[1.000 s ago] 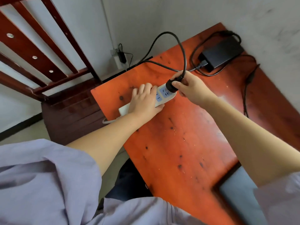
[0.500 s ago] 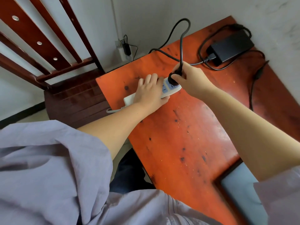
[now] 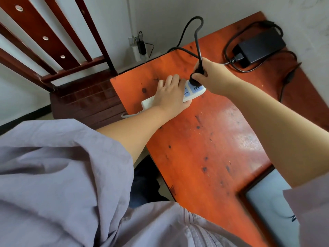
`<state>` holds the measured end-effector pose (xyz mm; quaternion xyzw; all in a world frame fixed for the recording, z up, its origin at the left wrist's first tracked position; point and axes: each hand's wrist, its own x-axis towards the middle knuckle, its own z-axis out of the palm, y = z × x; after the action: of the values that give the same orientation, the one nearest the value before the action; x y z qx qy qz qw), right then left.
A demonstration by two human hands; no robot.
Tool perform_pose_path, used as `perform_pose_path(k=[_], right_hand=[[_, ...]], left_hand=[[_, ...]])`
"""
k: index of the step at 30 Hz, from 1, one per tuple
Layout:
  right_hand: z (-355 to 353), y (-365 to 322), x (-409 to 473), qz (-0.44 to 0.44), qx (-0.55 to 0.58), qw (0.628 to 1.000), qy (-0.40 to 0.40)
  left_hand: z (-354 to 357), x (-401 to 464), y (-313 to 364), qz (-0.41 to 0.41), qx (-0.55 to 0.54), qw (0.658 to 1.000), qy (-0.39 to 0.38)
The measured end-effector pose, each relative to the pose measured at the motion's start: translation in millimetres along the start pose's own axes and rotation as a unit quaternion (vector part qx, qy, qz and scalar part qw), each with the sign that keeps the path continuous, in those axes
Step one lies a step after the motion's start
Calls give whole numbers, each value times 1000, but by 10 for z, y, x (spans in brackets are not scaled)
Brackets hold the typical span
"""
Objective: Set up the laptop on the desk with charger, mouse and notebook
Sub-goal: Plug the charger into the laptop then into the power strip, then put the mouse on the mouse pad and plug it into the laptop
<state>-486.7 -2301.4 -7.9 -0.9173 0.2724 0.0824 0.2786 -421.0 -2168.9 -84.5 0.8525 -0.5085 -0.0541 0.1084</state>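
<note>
A white power strip (image 3: 195,92) lies near the far left corner of the orange wooden desk (image 3: 204,148). My left hand (image 3: 170,95) lies over its middle, fingers wrapped on it, pressing it to the desk. My right hand (image 3: 211,77) pinches the charger's black plug (image 3: 195,80), which stands on the strip's end socket. Its cable (image 3: 197,32) loops up and back to the black charger brick (image 3: 260,45) at the far corner by the wall. A grey laptop (image 3: 268,205), closed, shows at the lower right, partly under my sleeve.
A dark red wooden frame with slats (image 3: 53,45) and a slatted wooden base (image 3: 89,100) stand left of the desk. A wall socket with a small black adapter (image 3: 139,46) is on the wall behind. A second thin black cable (image 3: 288,79) runs along the desk's right side.
My right hand has brought the plug down onto the strip's end socket, and the cable loop now stands more upright. My left hand has stayed on the strip. The camera view shifted slightly.
</note>
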Motion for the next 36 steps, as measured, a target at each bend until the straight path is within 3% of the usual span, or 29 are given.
perform_pose_path(k=[6,12,19,23,25,29,36], right_hand=[[11,27,-20,-31,-3,999,-21],[359,162,-180,-23,55,997,56],[403,189,-161,-9,73,995,72],[367,234,-344,26,115,990,78],[354,430,-604,66,132,982,119],[360,1029,-1452,202,112,937,262],[481,1447,-2815,350,114,838,402]], left_hand=[[-9,11,4,-1,0,1000,3],[4,4,1,-3,-20,1000,9],[-23,13,23,-6,-12,1000,0],[-88,-1,41,-11,-1,999,-42],[-158,-71,34,-4,-3,1000,-21],[-185,-304,195,97,-53,992,66],[-79,-171,1609,351,-79,930,-72]])
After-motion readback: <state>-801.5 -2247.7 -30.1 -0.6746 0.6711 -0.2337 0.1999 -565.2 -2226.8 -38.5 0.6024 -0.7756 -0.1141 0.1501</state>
